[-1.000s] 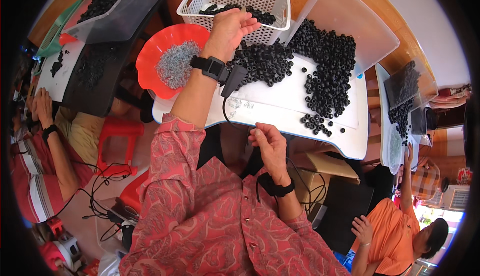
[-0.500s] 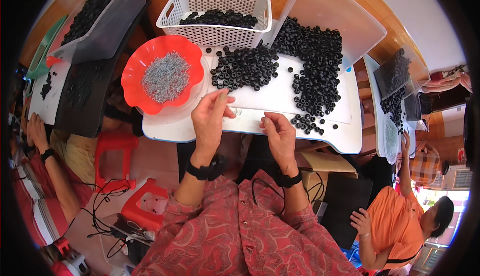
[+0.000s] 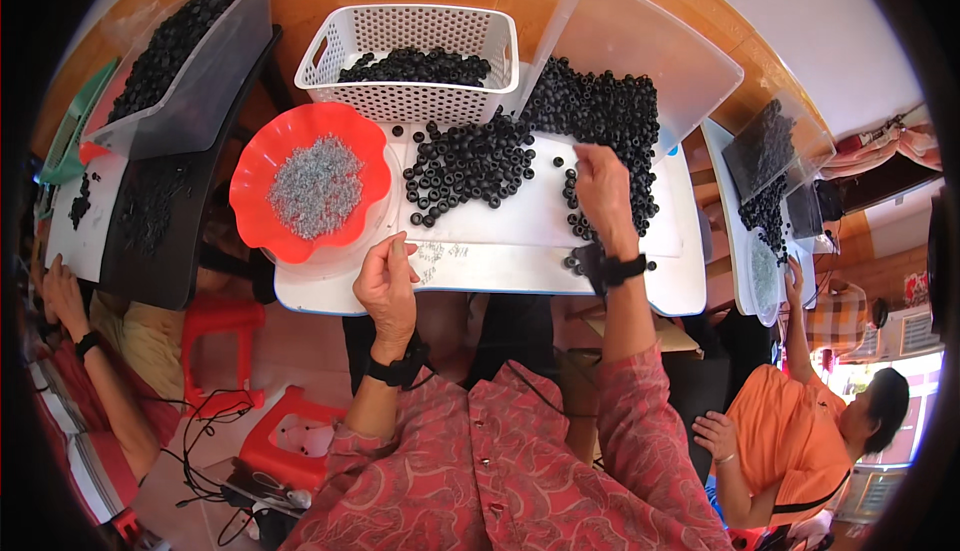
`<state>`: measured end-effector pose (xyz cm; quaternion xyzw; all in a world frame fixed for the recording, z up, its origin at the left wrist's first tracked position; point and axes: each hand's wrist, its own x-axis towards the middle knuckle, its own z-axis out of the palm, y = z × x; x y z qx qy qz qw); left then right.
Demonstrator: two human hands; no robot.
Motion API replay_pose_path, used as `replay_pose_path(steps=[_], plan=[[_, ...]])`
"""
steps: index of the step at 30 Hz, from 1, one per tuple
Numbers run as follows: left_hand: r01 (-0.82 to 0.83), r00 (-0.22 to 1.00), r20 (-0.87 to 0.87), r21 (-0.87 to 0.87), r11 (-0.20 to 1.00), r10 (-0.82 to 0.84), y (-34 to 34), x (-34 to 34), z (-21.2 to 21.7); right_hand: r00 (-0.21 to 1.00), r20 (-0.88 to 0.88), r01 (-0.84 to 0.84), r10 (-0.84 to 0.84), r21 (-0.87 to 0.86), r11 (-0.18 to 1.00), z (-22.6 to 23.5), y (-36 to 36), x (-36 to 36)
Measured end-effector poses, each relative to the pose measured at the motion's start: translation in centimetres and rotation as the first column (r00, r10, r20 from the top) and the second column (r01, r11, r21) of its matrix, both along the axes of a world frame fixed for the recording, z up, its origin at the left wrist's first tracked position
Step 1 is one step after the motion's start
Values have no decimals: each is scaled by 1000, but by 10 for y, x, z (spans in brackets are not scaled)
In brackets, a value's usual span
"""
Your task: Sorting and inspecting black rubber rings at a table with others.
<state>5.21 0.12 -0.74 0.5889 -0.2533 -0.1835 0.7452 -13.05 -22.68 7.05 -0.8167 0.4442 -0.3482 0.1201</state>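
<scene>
My left hand [image 3: 388, 286] hovers by the near edge of the white table [image 3: 500, 259], thumb and fingers pinched together. Whatever it may hold is too small to name. Beside it lie a few small grey pieces [image 3: 430, 259]. My right hand [image 3: 608, 196] is over the right-hand pile of round black parts with holes [image 3: 600, 101], its fingers drawn together; I cannot make out anything in them. A middle pile of the same black parts [image 3: 470, 161] lies between my hands. Left of it, a red scalloped bowl [image 3: 248, 191] contains many tiny grey pieces [image 3: 315, 186].
A white perforated basket [image 3: 420, 101] with black parts stands behind the middle pile. A clear tub [image 3: 680, 46] lies tipped behind the right pile. Co-workers sit at tables on either side: an orange sleeve [image 3: 775, 421] right, an arm [image 3: 115, 381] left. Red stools [image 3: 285, 441] and cables are on the floor.
My right hand has moved away from the left, right and farther out over the right pile. My left hand has drawn back toward the table's near edge. The view has shifted slightly.
</scene>
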Motion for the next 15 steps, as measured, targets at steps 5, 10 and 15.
replay_pose_path(steps=[5, 10, 15], plan=[[32, 999, 31, 57, 998, -34, -1, -2, 0, 983, -178, 40, -34, 31, 999, -15, -82, -9], [2, 997, 73, 66, 998, -7, -2, -2, 0, 900, -421, 160, -117, 68, 985, -24, -108, 2], [-7, 993, 118, 68, 998, -1, -2, -1, -3, 860, -500, 150, -100, 60, 987, -24, -107, 15]])
